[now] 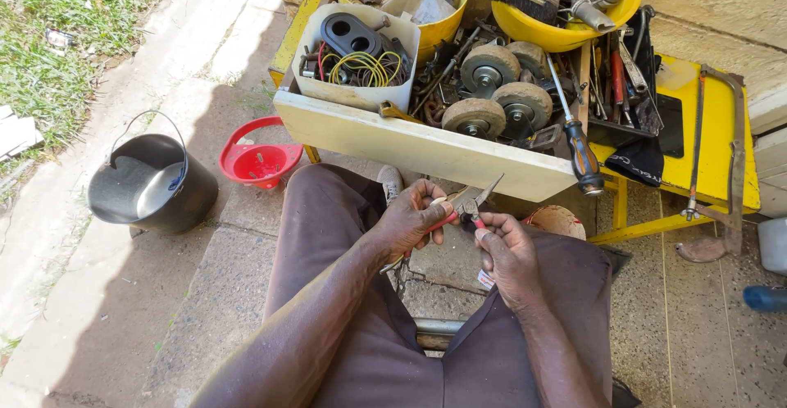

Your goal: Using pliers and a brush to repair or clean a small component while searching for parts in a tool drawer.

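Note:
My left hand (410,219) grips red-handled needle-nose pliers (474,201), whose metal jaws point up and right toward the drawer edge. My right hand (507,252) pinches a small dark part just under the plier jaws; the part is too small to make out. Both hands meet above my lap, between knees in brown trousers. A cream wooden drawer (426,150) full of tools sits just beyond the hands.
The drawer holds round grinding wheels (492,88), a white tub of wires (357,60), a screwdriver (584,158) and yellow bowls (566,23). A hacksaw (717,154) lies on the yellow stand. A black bucket (152,183) and red basket (258,158) sit left on paving.

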